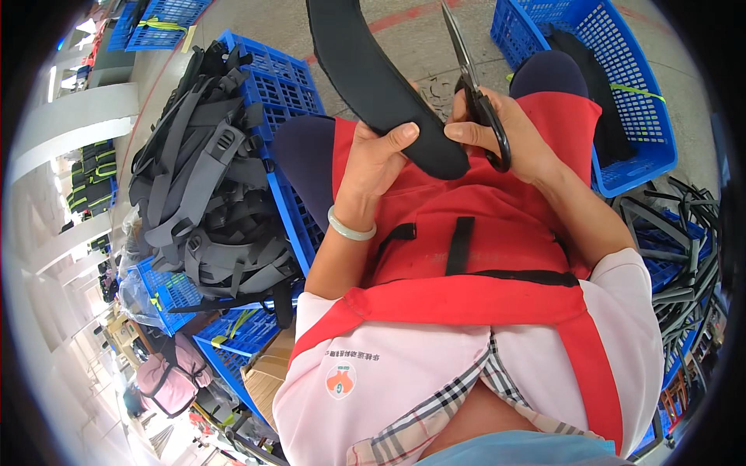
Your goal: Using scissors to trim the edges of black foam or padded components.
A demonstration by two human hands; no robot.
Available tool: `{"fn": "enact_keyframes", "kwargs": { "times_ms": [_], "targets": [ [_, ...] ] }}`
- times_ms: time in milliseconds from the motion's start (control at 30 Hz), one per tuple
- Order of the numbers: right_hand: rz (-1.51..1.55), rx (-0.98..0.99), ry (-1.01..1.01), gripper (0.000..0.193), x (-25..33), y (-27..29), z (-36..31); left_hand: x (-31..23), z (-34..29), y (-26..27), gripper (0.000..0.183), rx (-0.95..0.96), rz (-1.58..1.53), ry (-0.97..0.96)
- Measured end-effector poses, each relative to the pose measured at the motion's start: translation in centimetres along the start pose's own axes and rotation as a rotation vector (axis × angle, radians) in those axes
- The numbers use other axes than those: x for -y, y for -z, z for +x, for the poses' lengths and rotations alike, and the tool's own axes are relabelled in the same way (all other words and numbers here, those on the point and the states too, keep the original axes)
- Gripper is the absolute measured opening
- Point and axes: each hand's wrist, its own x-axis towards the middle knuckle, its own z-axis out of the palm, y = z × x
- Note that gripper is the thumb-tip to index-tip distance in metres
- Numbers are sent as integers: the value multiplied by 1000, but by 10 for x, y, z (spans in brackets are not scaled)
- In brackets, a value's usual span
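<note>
A long, curved black padded strip [365,74] stretches from the top of the view down to a rounded end above my lap. My left hand [381,155] grips it near that lower end, the thumb lying on top. In my right hand [509,132] is a pair of scissors [464,54] with black handles, blades pointing up and away from me. The thumb and fingertips of that hand also touch the strip's right edge. The blades stand apart from the strip. My red apron [458,202] covers my lap below both hands.
Dark grey straps with buckles [210,179] are heaped on blue crates [284,101] at my left. On the right, a blue basket [637,109] holds black pieces, with a pile of dark strips [676,241] nearer me. Another person in pink [167,380] is at the lower left.
</note>
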Motion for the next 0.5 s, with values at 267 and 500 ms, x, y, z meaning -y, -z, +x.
{"fn": "enact_keyframes", "kwargs": {
  "times_ms": [267, 500],
  "targets": [
    [-424, -7, -83, 36, -2, -11, -5, -4, -10, 35, 31, -14, 16, -13],
    [-722, 79, -95, 71, 2, -6, -44, -10, -15, 41, 32, -29, -3, -72]
  ]
}}
